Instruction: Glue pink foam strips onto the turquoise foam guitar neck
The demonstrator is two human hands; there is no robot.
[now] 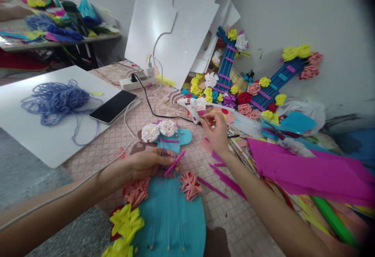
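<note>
A turquoise guitar-shaped piece (172,214) lies in front of me, with strings along it and pink, yellow and white paper flowers around its edges. Over its neck, my left hand (156,163) pinches a short magenta stick (175,163), held at a slant. My right hand (215,130) is at the white glue gun (191,108), its fingers bent together beside the handle; whether they grip it or something thin is hard to make out. Several more magenta sticks (228,181) lie on the patterned cloth to the right of the turquoise piece.
Blue yarn (58,100) lies on a white board (38,136) at left, beside a black phone (114,106). A white cable crosses my left forearm. Behind are a power strip (137,82) and decorated blue guitars (263,89). Magenta sheets (310,171) and scissors lie at right.
</note>
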